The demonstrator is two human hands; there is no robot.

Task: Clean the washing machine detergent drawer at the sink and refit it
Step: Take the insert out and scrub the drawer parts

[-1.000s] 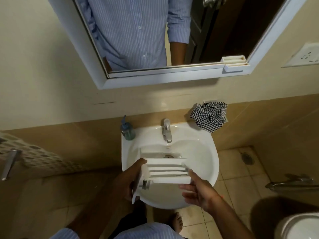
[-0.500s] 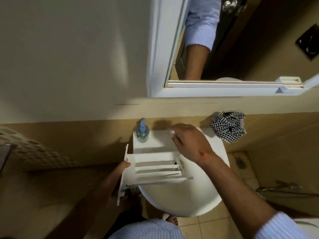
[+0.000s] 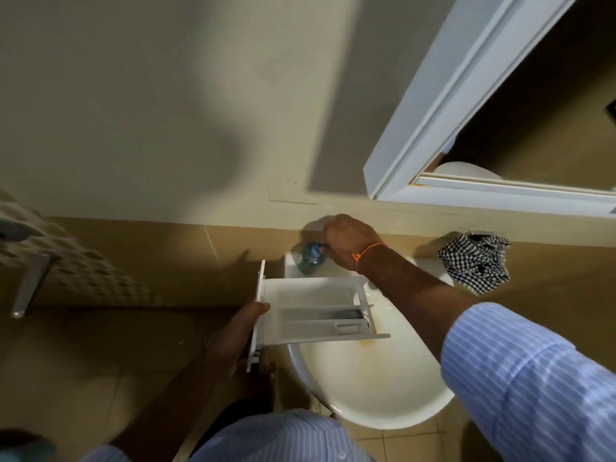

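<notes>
Dim, warm indoor light, broad soft shadows on the wall (image 3: 166, 111), blurred, wide-angle-bent edges

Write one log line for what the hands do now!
left hand: holds detergent drawer over sink | right hand: on soap dispenser pump

Left hand (image 3: 238, 331) clamped; right hand (image 3: 346, 240) seemingly pinching, arm outstretched.

Right hand (image 3: 350, 241) now across on the soap bottle's (image 3: 311, 260) pump.
</notes>
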